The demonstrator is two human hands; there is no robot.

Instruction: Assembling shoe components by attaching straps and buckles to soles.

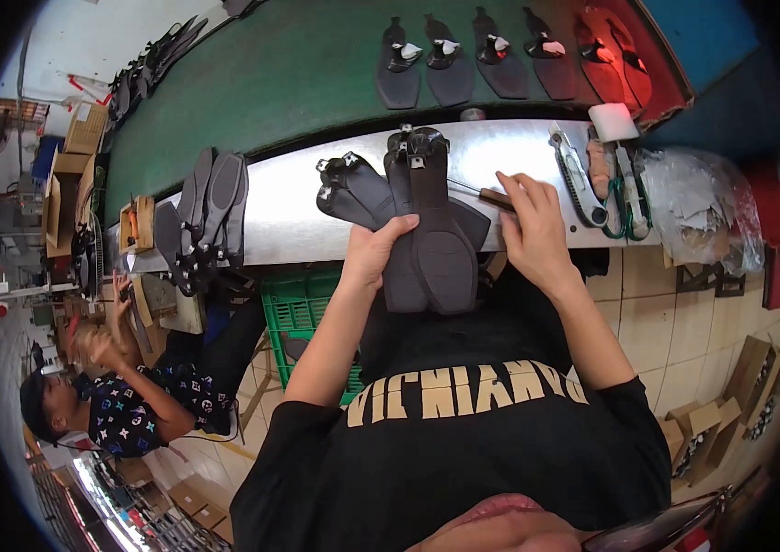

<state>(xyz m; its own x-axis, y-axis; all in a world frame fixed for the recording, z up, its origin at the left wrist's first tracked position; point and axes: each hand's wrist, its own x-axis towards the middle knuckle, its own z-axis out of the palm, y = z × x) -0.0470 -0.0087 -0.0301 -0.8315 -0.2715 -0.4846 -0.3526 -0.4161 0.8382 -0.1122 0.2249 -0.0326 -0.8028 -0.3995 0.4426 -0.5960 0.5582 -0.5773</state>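
My left hand (379, 247) grips a fanned stack of dark sandals (436, 262) against the bench edge, thumb on top. Shiny black straps with metal buckles (418, 147) show at their far ends; another sandal (358, 189) angles out to the left. On the right, my right hand (537, 225) is loosely around a thin-shafted tool with a brown handle (495, 197). Its metal shaft points left at the sandals. The fingers hide the handle's rear end, and the shaft's tip is not clear.
Several sandals (450, 64) line the green surface (270, 74), some under red light. More sandals (211, 198) lie left on the metal bench (289, 207). Cutters (579, 179) and a plastic bag (703, 207) are right. A green crate (303, 304) stands below; a co-worker (151, 405) sits left.
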